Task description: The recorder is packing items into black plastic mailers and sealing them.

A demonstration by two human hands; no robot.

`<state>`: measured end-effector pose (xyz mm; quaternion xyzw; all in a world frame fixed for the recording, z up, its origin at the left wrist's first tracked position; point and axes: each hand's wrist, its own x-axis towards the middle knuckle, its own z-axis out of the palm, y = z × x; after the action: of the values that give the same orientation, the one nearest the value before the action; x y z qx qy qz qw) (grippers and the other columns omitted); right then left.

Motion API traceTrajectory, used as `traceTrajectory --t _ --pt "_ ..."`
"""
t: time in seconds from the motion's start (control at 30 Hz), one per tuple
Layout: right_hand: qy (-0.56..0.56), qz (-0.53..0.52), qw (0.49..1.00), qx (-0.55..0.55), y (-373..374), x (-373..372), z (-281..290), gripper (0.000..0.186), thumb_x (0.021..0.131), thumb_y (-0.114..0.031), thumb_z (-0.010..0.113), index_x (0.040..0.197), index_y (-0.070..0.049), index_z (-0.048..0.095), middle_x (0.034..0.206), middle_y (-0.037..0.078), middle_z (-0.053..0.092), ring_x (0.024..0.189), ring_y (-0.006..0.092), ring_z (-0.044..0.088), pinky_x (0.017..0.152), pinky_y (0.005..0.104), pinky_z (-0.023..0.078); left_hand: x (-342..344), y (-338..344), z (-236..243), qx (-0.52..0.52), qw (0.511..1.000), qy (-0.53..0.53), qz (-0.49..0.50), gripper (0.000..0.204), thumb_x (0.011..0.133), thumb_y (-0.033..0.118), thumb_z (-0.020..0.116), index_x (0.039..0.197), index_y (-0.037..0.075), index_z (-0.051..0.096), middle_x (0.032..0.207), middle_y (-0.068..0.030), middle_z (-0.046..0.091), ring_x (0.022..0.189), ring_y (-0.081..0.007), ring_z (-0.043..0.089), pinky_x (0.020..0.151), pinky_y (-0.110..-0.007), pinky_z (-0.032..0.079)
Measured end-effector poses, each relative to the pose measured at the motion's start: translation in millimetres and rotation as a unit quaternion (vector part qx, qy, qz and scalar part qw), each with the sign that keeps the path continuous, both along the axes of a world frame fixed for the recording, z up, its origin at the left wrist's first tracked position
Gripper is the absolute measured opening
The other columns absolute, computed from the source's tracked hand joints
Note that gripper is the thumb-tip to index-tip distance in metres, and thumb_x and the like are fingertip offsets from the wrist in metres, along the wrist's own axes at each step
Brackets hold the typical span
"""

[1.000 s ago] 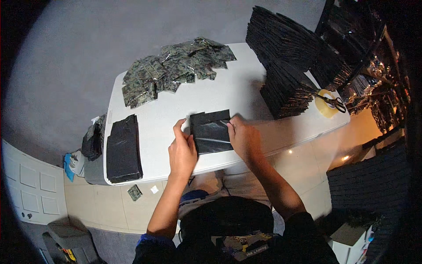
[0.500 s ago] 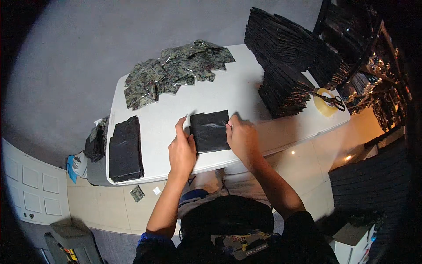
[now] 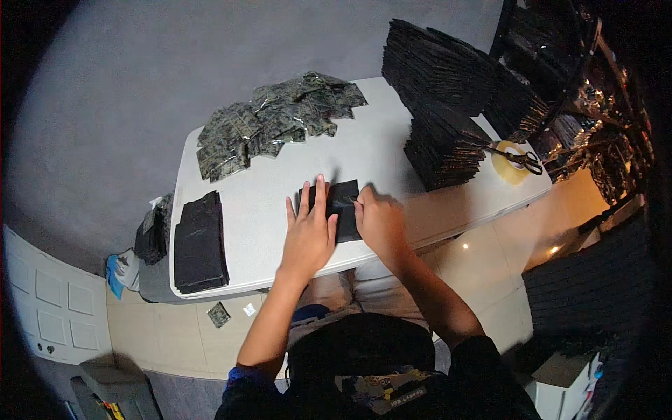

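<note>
A flat black plastic packet [image 3: 346, 222] lies on the white table [image 3: 266, 210] in front of me. Across its left part rests my left hand [image 3: 308, 234], palm down with the fingers spread. My right hand [image 3: 380, 220] is closed at the packet's right edge, thumb and forefinger pinching it there. The left side of the packet is mostly hidden under my left hand. To the left lies a neat stack of similar black packets [image 3: 201, 245].
Clear-wrapped camouflage-patterned packets [image 3: 269, 119] are heaped at the back. Tall stacks of black packets [image 3: 441, 84] fill the right rear. Beside them are a tape roll [image 3: 509, 169] and black scissors [image 3: 526, 162]. A small camouflage packet [image 3: 218, 315] lies on the floor.
My left hand has moved from gripping the packet's left edge to lying flat over it, fingers spreading. My right hand keeps its pinch on the right edge.
</note>
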<state>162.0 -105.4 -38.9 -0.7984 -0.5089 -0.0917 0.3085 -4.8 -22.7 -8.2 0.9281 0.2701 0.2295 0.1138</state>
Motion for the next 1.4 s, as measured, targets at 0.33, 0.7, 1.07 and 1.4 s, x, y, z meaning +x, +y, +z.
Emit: traceTrajectory --t 0.33,0.7,1.07,1.4 --pt "0.048 0.034 0.998 -0.036 -1.3 -15.0 27.8 0.038 0.100 -0.016 0.069 0.135 -0.002 0.062 0.134 0.025 0.067 0.127 0.0408 0.065 0.103 0.0546 0.052 -2.3 14.9 -14.8 -0.044 0.995 0.087 -0.006 0.079 0.113 0.023 0.046 0.176 0.005 0.000 0.170 -0.0209 0.046 0.164 -0.0473 0.027 0.128 -0.076 0.014" --pt "-0.071 0.157 0.982 -0.080 4.1 -16.4 -7.3 0.060 0.113 -0.031 0.046 0.164 0.002 0.043 0.172 0.022 0.041 0.162 0.0379 0.034 0.130 0.0621 0.027 -3.0 19.8 -12.9 -0.055 0.993 0.101 -0.013 0.076 0.114 0.027 0.041 0.176 0.006 0.001 0.177 -0.0184 0.034 0.166 -0.0427 0.024 0.130 -0.072 0.011" --pt "-0.082 0.145 0.980 -0.105 1.5 -11.8 -7.8 0.066 0.110 -0.035 0.053 0.164 0.003 0.042 0.171 0.023 0.040 0.161 0.0394 0.035 0.130 0.0606 0.027 -5.0 24.7 -11.4 -0.055 0.993 0.104 0.000 0.080 0.113 0.032 0.047 0.176 0.007 0.005 0.176 -0.0183 0.036 0.163 -0.0405 0.031 0.131 -0.071 0.011" --pt "-0.047 0.106 0.988 -0.105 -3.3 -13.1 -2.9 0.082 0.109 -0.048 0.057 0.163 0.011 0.037 0.173 0.030 0.034 0.163 0.0392 0.032 0.133 0.0575 0.021 -30.6 43.0 20.7 -0.278 0.932 -0.232 0.029 0.062 0.104 0.011 0.066 0.161 -0.002 0.046 0.127 -0.0180 0.070 0.117 -0.0307 0.069 0.108 -0.044 0.054"
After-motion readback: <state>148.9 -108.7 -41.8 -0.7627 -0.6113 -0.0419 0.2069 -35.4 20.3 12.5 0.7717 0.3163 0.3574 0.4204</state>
